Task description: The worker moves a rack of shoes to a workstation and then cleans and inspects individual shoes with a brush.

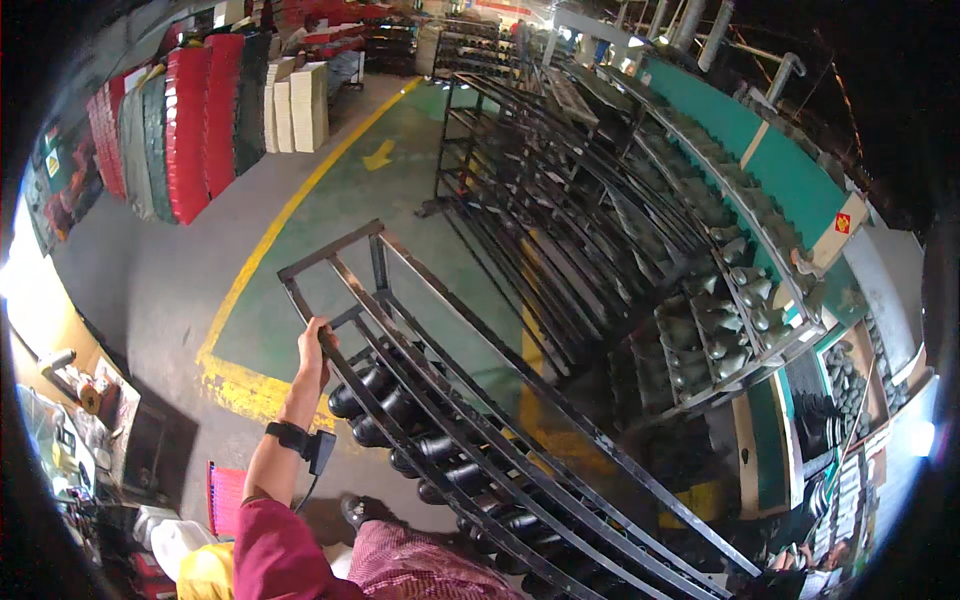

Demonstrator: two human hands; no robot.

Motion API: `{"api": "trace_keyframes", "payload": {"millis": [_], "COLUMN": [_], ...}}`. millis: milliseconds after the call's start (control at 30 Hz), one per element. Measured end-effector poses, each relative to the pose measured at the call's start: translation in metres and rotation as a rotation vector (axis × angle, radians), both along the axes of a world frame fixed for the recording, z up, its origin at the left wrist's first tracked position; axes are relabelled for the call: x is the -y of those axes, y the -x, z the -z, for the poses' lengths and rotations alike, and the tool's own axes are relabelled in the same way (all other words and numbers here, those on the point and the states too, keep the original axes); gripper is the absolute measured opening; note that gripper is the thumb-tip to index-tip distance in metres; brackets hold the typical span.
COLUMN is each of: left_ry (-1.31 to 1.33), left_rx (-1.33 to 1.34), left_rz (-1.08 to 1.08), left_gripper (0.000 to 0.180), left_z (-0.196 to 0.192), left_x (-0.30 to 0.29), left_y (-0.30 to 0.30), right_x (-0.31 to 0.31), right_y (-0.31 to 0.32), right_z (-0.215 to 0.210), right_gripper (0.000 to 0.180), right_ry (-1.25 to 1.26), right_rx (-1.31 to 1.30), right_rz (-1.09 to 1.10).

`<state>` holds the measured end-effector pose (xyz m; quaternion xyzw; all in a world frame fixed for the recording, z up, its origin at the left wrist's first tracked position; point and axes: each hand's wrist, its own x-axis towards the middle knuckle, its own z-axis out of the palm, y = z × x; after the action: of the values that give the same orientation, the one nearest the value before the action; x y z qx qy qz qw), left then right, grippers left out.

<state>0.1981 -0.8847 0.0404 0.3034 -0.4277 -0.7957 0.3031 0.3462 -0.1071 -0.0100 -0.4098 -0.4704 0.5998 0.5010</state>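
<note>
My left hand (315, 350) grips a bar at the near end of a dark metal rack cart (380, 262) that stretches from the middle of the view toward the lower right. A black band with a small device sits on that wrist. On the cart's lower tier lie several black boots (400, 410) in a row. My right hand is out of view.
Several empty metal racks (520, 170) stand in a row behind the cart. A green conveyor line (740, 290) carrying grey shoe moulds runs along the right. Stacks of red and green crates (190, 120) and white boxes (300, 105) line the left. Yellow floor lines (250, 280) mark an aisle.
</note>
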Motion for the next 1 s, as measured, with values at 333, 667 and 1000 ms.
{"api": "trace_keyframes", "payload": {"millis": [333,667,1000], "left_ry": [-0.073,-0.053,0.023], "left_rx": [-0.032,-0.039,0.151], "left_rz": [-0.132,-0.227,-0.248], "left_gripper": [0.019,0.022,0.028], "left_z": [0.005,0.011,0.016], "left_x": [0.145,0.295,0.438], "left_y": [-0.036,-0.07,-0.095], "right_x": [0.159,0.301,0.396], "right_y": [0.042,0.043,0.059], "right_z": [-0.007,-0.014,-0.043], "right_gripper": [0.033,0.033,0.035], "right_ry": [0.073,0.151,0.149], "right_rx": [-0.079,-0.093,0.117], "right_rz": [-0.132,-0.214,-0.411]}}
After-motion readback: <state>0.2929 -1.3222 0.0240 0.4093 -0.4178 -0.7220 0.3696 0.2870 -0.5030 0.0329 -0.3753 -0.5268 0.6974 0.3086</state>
